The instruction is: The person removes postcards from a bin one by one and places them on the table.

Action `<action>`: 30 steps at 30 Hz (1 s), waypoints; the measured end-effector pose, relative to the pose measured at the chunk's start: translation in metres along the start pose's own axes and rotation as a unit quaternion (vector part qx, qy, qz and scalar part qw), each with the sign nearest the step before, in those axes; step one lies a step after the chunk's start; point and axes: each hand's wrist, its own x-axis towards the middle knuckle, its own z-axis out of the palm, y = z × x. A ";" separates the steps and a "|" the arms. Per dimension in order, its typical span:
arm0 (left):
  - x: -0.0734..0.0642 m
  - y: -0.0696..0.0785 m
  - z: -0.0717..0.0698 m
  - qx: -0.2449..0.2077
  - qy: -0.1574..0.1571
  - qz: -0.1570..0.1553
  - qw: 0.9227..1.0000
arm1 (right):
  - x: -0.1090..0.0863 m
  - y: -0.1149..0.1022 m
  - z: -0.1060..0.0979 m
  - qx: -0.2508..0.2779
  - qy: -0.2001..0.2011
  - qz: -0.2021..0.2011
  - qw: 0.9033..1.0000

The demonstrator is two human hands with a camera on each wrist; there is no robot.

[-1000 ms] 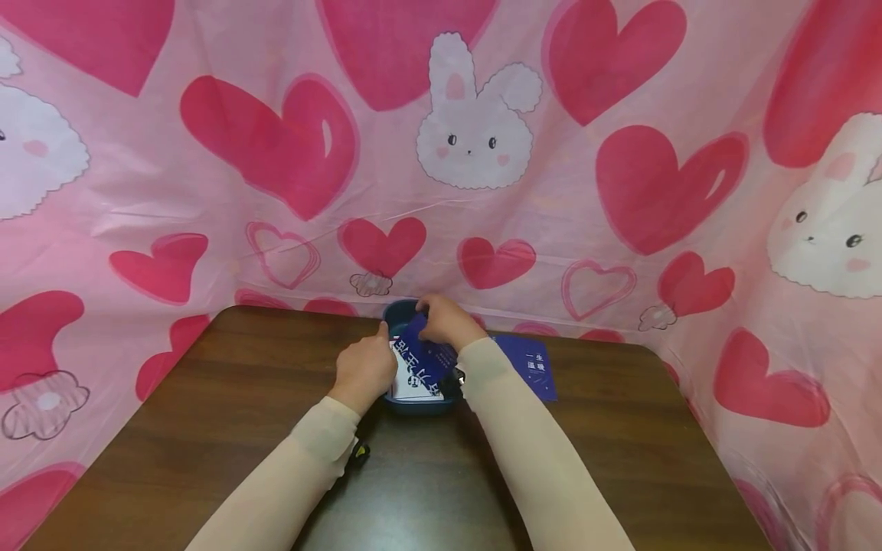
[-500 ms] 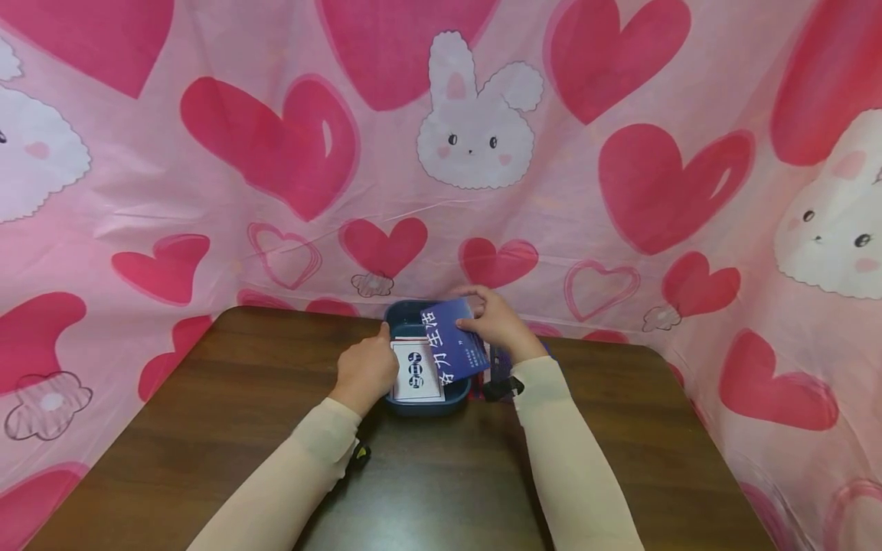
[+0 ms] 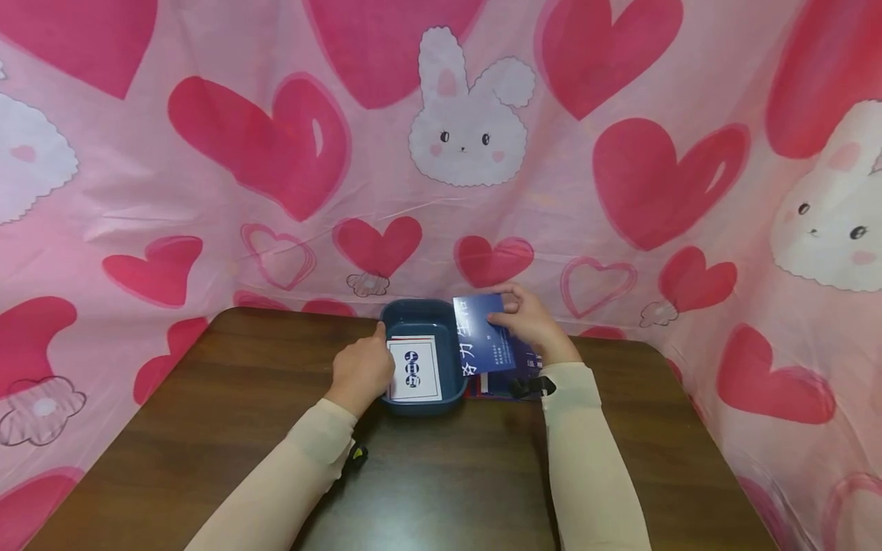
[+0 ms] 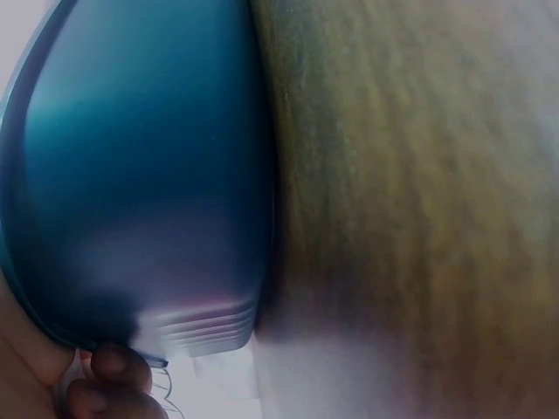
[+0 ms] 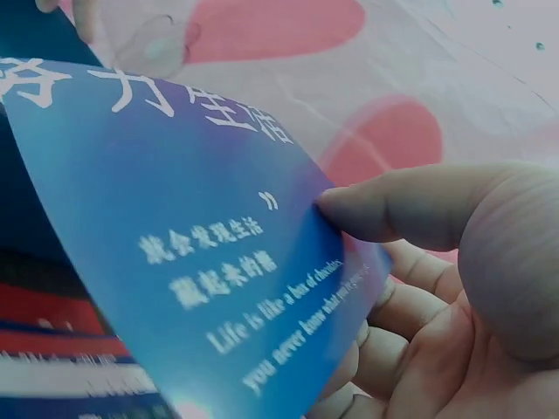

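A dark blue plastic bin (image 3: 423, 409) stands near the back edge of the table. My left hand (image 3: 361, 369) grips its left rim, and in the left wrist view the fingertips (image 4: 120, 367) curl at the bin's edge. Inside the bin lies a white card (image 3: 416, 375) with a dark printed design, a red edge showing behind it. Between thumb and fingers my right hand (image 3: 534, 321) pinches a blue card (image 3: 485, 337) with white lettering, held tilted at the bin's right side. The right wrist view shows the card (image 5: 201, 209) slightly bent, its printed side visible.
Right of the bin, several cards (image 3: 508, 383) in blue, red and white lie on the wooden table (image 3: 427, 482), partly under the right hand and held card. A pink curtain (image 3: 386, 184) with hearts and rabbits encloses the table's back and sides. Each wrist wears a dark strap.
My right hand has carried the blue card from above the bin rightward to its right side, uncovering the white card and the bin's interior. My left hand stays on the rim.
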 end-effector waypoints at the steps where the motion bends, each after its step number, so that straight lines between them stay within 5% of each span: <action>1: 0.000 0.000 0.000 -0.001 -0.002 -0.002 1.000 | -0.001 0.001 -0.003 0.006 0.000 0.004 1.000; 6: 0.000 -0.001 -0.001 -0.002 -0.005 -0.002 1.000 | -0.007 0.006 -0.021 0.014 0.018 0.022 1.000; 15: -0.001 -0.002 -0.002 -0.004 -0.007 0.001 1.000 | -0.011 0.021 -0.045 -0.051 0.062 0.030 0.996; 30: -0.003 0.001 -0.004 -0.002 -0.012 0.001 1.000 | -0.026 0.062 -0.082 -0.061 0.022 0.128 0.990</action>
